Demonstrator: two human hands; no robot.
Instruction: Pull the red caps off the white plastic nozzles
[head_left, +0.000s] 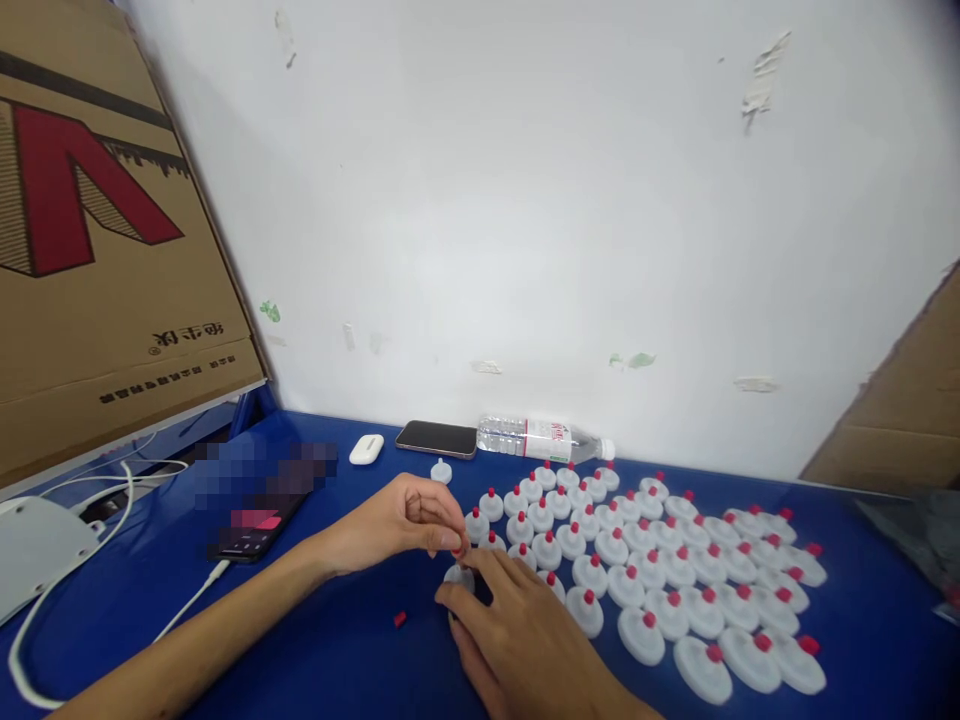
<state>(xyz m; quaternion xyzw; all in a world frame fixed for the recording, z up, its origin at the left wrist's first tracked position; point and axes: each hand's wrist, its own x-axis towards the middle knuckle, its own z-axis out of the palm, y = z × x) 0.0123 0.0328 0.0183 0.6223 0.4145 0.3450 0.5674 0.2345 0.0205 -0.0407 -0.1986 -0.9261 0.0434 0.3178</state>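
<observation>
My left hand [409, 518] is closed in a pinch, thumb and forefinger on a small red cap [457, 549]. Just below it, the fingers of my right hand [517, 620] curl round a white round plastic piece [459, 576], mostly hidden by them. The red cap sits at the top of this piece; whether it is fully seated I cannot tell. A loose red cap [400, 619] lies on the blue table [352, 640] to the left of my right hand. Beyond my left hand stands a white piece with a bare tip [441, 471].
Many white pieces with red caps [611, 546] spread over the table's right side. Along the wall lie a water bottle [546, 438], a phone [436, 439] and a white earbud case [367, 449]. At left are another phone [262, 520], a white cable [191, 600] and a cardboard box [112, 330].
</observation>
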